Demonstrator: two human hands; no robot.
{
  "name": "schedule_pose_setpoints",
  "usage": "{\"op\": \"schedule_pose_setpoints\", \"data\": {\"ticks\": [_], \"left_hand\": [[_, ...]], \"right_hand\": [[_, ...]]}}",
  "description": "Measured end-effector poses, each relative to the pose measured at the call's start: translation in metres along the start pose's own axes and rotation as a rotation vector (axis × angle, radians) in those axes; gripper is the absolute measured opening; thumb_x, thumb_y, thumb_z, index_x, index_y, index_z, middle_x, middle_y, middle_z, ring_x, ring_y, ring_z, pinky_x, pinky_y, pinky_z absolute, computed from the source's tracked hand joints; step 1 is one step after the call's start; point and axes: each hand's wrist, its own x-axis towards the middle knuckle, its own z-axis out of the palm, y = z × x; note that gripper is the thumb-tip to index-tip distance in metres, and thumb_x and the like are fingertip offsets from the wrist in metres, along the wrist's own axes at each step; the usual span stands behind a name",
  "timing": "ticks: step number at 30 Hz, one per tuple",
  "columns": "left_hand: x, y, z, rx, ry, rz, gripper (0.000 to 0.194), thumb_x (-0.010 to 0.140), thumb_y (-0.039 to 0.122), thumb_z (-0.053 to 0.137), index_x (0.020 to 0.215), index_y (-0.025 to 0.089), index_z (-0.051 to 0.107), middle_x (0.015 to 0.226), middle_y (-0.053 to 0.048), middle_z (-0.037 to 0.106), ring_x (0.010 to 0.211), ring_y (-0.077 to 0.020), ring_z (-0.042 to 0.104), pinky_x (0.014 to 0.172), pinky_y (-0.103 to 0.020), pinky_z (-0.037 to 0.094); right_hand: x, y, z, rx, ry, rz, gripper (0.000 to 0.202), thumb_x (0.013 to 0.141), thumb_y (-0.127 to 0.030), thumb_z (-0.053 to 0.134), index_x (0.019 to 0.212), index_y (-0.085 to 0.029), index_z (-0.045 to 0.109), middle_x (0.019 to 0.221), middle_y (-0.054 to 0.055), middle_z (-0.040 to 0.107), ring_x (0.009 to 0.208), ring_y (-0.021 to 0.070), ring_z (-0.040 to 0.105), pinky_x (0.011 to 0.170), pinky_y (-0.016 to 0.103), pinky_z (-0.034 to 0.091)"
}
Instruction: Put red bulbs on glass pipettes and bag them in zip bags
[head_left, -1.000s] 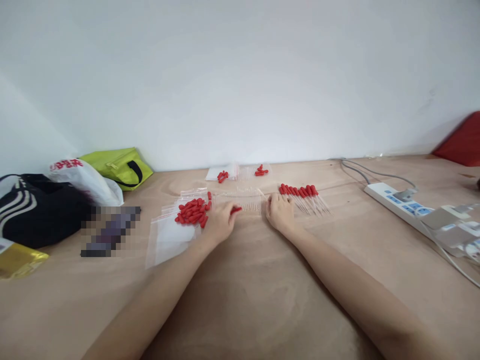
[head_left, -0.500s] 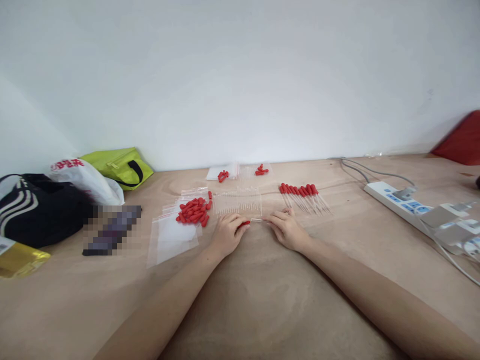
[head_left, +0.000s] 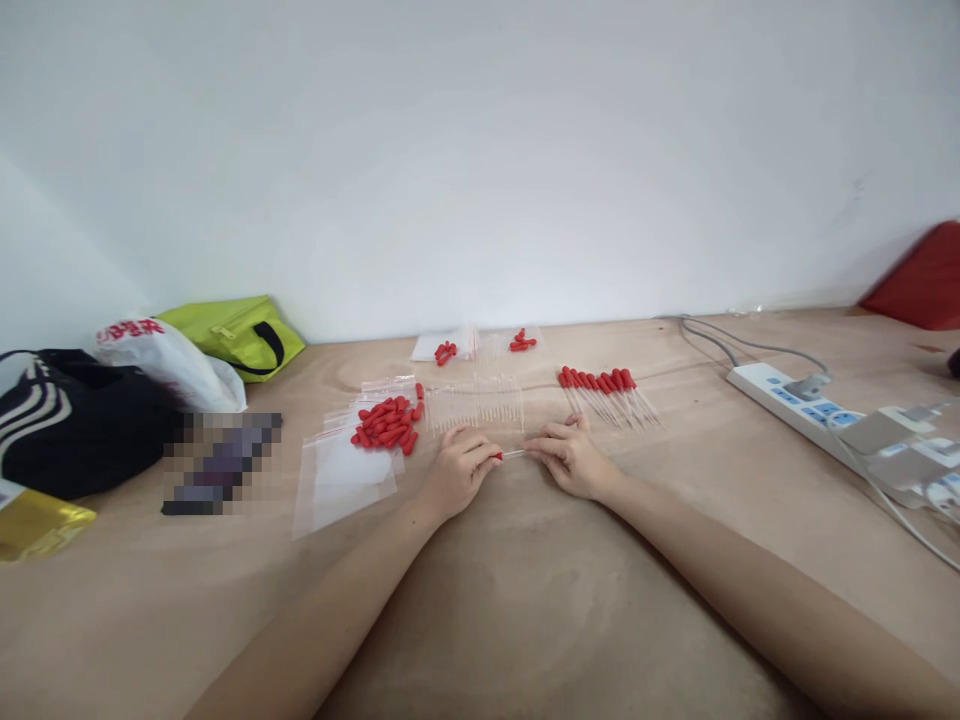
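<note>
Bags (head_left: pixel 346 488) nr L hand (head_left: pixel 461 472); tubes (head_left: pixel 487 410) beyond

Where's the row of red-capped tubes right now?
In the head view, the row of red-capped tubes lies on the table right of centre, just beyond the right hand, between the clear tubes and the white power strip.

A small red dropper bulb (head_left: pixel 498 457), mostly hidden in the left hand (head_left: pixel 457 472) — its exposed end meeting a thin, pale pipette tube (head_left: pixel 514 454), nearly level — pinched by the right hand (head_left: pixel 568 460)
</note>
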Motion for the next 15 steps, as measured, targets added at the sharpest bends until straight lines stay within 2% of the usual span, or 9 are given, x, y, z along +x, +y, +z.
{"op": "schedule_pose_setpoints", "data": {"ticks": [9, 15], "left_hand": [[0.000, 0.004, -0.002, 0.118, -0.061, 0.019, 0.023, 0.088, 0.023, 0.037, 0.083, 0.021, 0.059, 0.079, -0.001, 0.065, 0.076, -0.0136, 0.058, 0.096, -0.042, 0.023], [0.000, 0.005, -0.002, 0.161, -0.059, 0.088, 0.022, 0.087, 0.021, 0.036, 0.081, 0.019, 0.056, 0.076, -0.001, 0.061, 0.074, -0.0137, 0.055, 0.094, -0.040, 0.025]], "right_hand": [[0.002, -0.009, -0.005, -0.177, -0.012, -0.015, 0.026, 0.084, -0.022, 0.039, 0.087, -0.021, 0.065, 0.074, 0.003, 0.062, 0.065, 0.0118, 0.048, 0.069, 0.031, 0.018], [0.001, -0.015, -0.003, -0.120, -0.036, 0.023, 0.027, 0.084, -0.021, 0.036, 0.081, -0.019, 0.063, 0.070, 0.001, 0.060, 0.064, 0.0117, 0.047, 0.067, 0.030, 0.017]]}}
